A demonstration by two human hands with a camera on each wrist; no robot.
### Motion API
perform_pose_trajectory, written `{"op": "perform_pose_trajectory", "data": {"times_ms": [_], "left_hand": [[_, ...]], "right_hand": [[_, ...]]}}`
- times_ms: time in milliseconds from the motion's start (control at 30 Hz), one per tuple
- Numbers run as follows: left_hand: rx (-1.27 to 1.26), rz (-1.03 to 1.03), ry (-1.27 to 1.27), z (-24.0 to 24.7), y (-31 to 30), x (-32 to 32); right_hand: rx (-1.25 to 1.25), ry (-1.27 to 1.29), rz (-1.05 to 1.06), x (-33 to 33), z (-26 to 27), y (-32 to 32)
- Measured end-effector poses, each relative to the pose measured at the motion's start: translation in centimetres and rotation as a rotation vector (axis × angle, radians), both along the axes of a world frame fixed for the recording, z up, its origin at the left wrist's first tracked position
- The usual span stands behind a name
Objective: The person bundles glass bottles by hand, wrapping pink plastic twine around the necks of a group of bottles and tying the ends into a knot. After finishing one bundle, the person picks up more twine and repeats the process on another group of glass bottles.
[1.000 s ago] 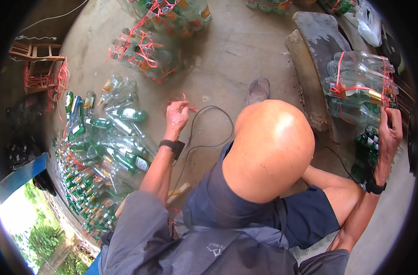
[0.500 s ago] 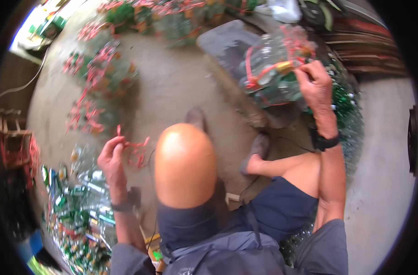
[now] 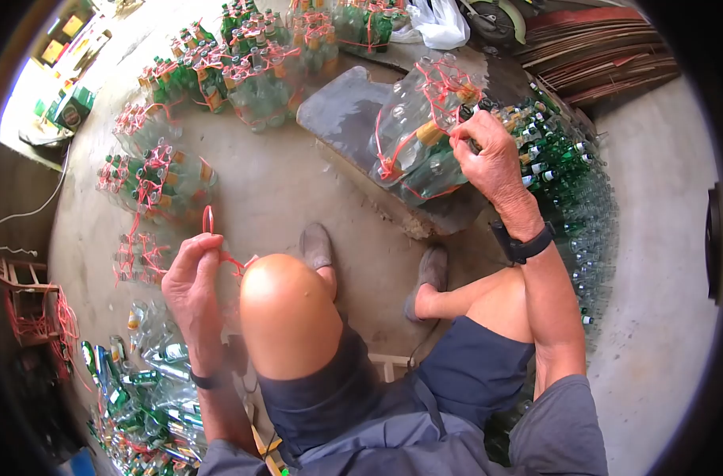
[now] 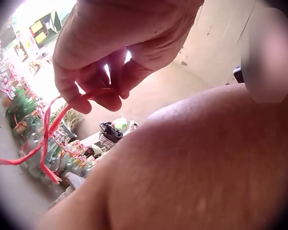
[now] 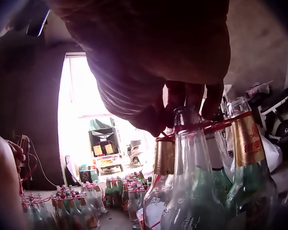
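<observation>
My left hand is raised beside the left knee and pinches a strip of red plastic twine. In the left wrist view, loose ends of this twine hang below the fingertips. At the right, a bundle of clear and green glass bottles, bound with red twine, sits on a grey slab. My right hand is at the bottle necks, thumb and fingers pinching the red binding string. A clear bottle's neck rises between its fingers; the far fingertips are partly hidden behind it.
Tied bottle bundles stand along the left and back. Loose bottles lie piled at lower left, and many green bottles lie right of the slab. A wooden stool draped with red twine stands far left.
The head view has swung rightward, bringing the slab and bundle nearer the middle. My left hand has come up beside the knee with the twine. The right hand stays at the bundle's necks.
</observation>
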State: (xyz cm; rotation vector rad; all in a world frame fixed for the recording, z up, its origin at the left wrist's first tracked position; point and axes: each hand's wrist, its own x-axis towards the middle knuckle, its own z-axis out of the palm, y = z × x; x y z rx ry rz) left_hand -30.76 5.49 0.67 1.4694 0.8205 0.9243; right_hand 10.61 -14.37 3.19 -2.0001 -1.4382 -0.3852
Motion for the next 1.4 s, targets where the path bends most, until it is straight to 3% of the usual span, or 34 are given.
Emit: {"op": "perform_pose_trajectory", "data": {"times_ms": [300, 800, 1400], "left_hand": [[0.193, -0.138, -0.003, 5.7, -1.2, 3.2], [0.262, -0.199, -0.065, 12.0, -3.7, 4.2], [0.136, -0.234, -0.171, 11.9, -6.5, 6.2]], "right_hand": [[-0.076, -0.453, 0.036, -2.3, -0.3, -0.7], [-0.100, -0.519, -0.024, -2.9, -1.7, -0.7], [-0.098, -0.486, -0.059, -2.6, -1.5, -1.4]]}}
